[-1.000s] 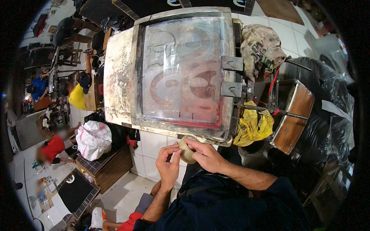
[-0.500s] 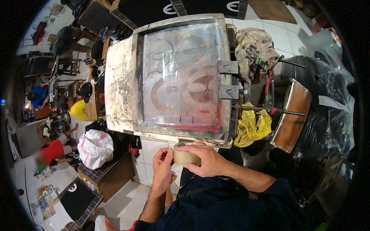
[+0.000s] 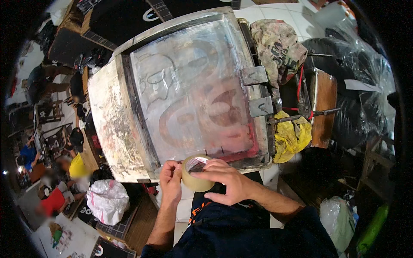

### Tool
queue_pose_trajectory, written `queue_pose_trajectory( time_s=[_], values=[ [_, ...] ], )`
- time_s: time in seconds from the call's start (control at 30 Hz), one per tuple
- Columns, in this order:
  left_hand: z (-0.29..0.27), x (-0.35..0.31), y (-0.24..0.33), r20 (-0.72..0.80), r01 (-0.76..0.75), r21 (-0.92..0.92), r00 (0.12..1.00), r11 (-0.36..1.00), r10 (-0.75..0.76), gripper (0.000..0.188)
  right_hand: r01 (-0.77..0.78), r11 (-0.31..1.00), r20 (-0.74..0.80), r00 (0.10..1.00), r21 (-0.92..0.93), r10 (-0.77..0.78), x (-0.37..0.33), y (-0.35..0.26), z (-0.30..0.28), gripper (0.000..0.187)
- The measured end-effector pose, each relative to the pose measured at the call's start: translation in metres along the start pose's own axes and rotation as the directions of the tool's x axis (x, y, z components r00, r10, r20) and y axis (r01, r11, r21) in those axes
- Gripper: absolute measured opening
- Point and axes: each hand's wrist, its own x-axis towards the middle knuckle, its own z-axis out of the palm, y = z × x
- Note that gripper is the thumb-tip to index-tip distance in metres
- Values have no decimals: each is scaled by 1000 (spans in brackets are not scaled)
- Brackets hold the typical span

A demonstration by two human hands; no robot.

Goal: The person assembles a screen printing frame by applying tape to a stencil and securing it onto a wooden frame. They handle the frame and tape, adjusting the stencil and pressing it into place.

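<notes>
A roll of clear, yellowish packing tape (image 3: pixel 197 182) is held in front of my body, its hollow core facing partly upward. My right hand (image 3: pixel 228 184) grips its right side, fingers over the rim and thumb low. The fingers of my left hand (image 3: pixel 171 184) are closed in a pinch against the roll's left edge; a loose tape end cannot be made out. Just beyond my hands lies a framed printing screen (image 3: pixel 189 124). Its mesh shows faint face-like shapes with grey, blue and reddish ink stains. Metal clamps (image 3: pixel 261 107) hold the frame's right side.
A stained white board (image 3: pixel 114 129) reaches out left from under the screen. A printed rag (image 3: pixel 279 49) and a yellow cloth (image 3: pixel 293 137) hang at the right, near a wooden box (image 3: pixel 325 107). A white sack (image 3: pixel 107 201) stands lower left. Several people work at far left.
The view has turned and shifted, so the screen now appears tilted and nearer my hands. The tape roll has tipped, showing more of its core. Both hands stay on it.
</notes>
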Motion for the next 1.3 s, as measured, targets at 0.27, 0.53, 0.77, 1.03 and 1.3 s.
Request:
queue_pose_trajectory(
  time_s=[0.27,0.53,0.77,1.03,1.3],
  values=[
    [-33,60,36,41,-33,217,999,976,25,6,-117,992,-66,991,-42,114,57,-8,15,71],
    [54,121,58,67,-448,432,882,783,467,12,-622,676,-390,780,-394,490,32,-27,-66,47],
    [82,21,131,22,-842,141,529,521,848,7,-57,809,-350,918,-586,-189,-22,-114,-98,26],
    [88,-127,175,-52,-990,-136,54,46,997,16,580,627,212,799,-520,-563,-46,-247,-119,35],
    [72,-143,175,-213,-988,-138,98,69,972,19,553,630,154,805,-546,-573,-52,-238,-81,20]
  ],
)
